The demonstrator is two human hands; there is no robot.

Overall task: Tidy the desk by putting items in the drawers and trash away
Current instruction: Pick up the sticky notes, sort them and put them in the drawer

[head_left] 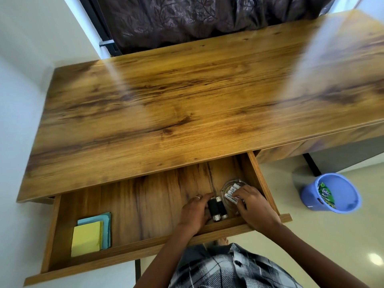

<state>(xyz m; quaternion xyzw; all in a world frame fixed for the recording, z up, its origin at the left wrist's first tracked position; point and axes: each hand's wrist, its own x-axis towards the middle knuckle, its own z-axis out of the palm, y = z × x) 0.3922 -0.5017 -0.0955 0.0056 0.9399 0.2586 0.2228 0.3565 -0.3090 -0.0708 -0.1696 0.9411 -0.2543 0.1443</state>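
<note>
In the open drawer (133, 206), the left hand (195, 213) cups small, light, rigid USB sticks (217, 208) while right-hand fingers (242, 201) curl over rolling-prone batteries (232, 195) in a breakable-looking glass dish (228, 185), best lifted by its rim.

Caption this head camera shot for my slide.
Both hands arrange black USB sticks and white batteries in the open wooden drawer.

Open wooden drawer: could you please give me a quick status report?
Left hand holds black USB sticks. Right hand on white batteries in clear glass dish. Yellow and blue sticky notes stowed left. Nothing blocking.
</note>
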